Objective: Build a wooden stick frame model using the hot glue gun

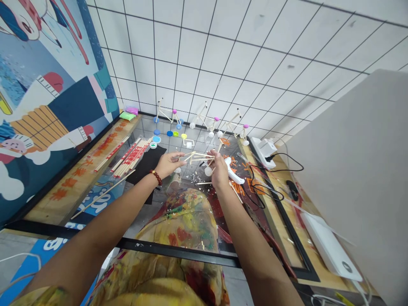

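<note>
Between my two hands is a small bicycle-shaped stick model (pixel 200 156) made of thin pale wooden sticks. My left hand (pixel 171 164), with a beaded bracelet at the wrist, pinches its left end. The fingers of my right hand (pixel 219 171) close round the right end, where a dark-tipped stick points up. Near the right fingers a white round disc (pixel 208 171) shows below the sticks; I cannot tell how it is joined. Right of my right hand lies a white glue gun (pixel 234 172) with a black cord. Scraps and loose sticks are strewn on the glass tabletop (pixel 188 180) under the model.
Three similar stick models (pixel 167 114), (pixel 204 119), (pixel 234 127) stand along the tiled wall. Coloured bottle caps (pixel 169 133) lie before them. At left are paper-wrapped chopsticks (pixel 132 157) and a long bare stick (pixel 103 194). A power strip (pixel 263 153) and cables sit at right.
</note>
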Available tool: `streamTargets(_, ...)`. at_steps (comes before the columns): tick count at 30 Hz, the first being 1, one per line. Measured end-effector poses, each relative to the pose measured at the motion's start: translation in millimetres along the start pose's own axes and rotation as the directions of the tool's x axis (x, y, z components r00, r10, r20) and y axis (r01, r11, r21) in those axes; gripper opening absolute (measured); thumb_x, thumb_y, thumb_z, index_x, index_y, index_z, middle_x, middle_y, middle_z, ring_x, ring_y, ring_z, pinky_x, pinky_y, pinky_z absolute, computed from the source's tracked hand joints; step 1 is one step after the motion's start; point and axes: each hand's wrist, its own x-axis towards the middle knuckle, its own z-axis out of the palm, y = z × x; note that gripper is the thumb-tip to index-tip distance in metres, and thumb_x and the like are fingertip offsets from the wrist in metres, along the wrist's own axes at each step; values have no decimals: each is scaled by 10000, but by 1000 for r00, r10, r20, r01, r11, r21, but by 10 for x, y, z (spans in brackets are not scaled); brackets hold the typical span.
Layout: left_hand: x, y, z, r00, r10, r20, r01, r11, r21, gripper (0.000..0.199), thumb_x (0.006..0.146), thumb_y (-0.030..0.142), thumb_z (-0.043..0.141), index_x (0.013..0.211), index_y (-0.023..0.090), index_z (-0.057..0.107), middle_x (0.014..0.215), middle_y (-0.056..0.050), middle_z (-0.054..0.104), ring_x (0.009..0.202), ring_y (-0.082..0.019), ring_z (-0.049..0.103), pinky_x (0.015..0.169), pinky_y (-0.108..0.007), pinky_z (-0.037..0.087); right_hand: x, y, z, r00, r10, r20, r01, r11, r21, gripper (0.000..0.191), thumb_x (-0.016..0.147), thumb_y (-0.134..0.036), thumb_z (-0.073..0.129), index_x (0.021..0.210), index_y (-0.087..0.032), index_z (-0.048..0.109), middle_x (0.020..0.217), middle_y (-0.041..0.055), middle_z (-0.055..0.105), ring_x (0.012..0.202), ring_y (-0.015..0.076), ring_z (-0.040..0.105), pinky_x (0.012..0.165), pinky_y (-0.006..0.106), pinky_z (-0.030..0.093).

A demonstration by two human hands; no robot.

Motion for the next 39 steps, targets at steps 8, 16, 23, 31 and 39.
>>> streamTargets(8,-3,8,5,1000,2,6,-2,1000,-9,605,478,427,955,997,157,800,1291,-134,706,1242,-366,638,1128,-518,468,-11,-17,-2,1000,6,0,-6,1000,2,596,742,-721,653,1063,-225,723,1121,68,736,1022,235,670,966,417,482)
streamTargets(16,9,-4,0,1000,-6,7,6,1000,9,618,486,427,951,1020,157,797,1286,-143,708,1233,-379,643,1114,-527,482,-8,-10,1,1000,10,-14,-10,1000,14,607,729,-723,671,1062,-219,729,1127,71,740,1024,236,674,976,418,485)
streamTargets(23,-7,18,0,1000,11,6,-11,1000,11,599,478,432,955,992,166,803,1298,-129,704,1241,-375,637,1126,-531,471,-4,3,-4,1000,4,-12,-4,1000,15,609,728,-730,671,1064,-226,731,1103,64,748,1002,235,683,942,408,500)
streamTargets(31,18,-14,12,1000,31,-6,-31,1000,7,597,477,434,952,981,152,803,1258,-133,722,1215,-357,655,1150,-532,447,4,15,-10,1000,1,-6,0,1000,23,586,750,-710,664,1067,-221,726,1099,68,744,1001,234,691,953,413,495)
streamTargets(39,25,-33,2,1000,24,1,-24,999,23,609,484,424,953,1005,150,798,1225,-127,739,1192,-355,670,1139,-531,458,16,30,-12,1000,-4,-7,5,1000,22,584,763,-708,651,1072,-216,715,1128,78,733,1007,235,683,939,415,498)
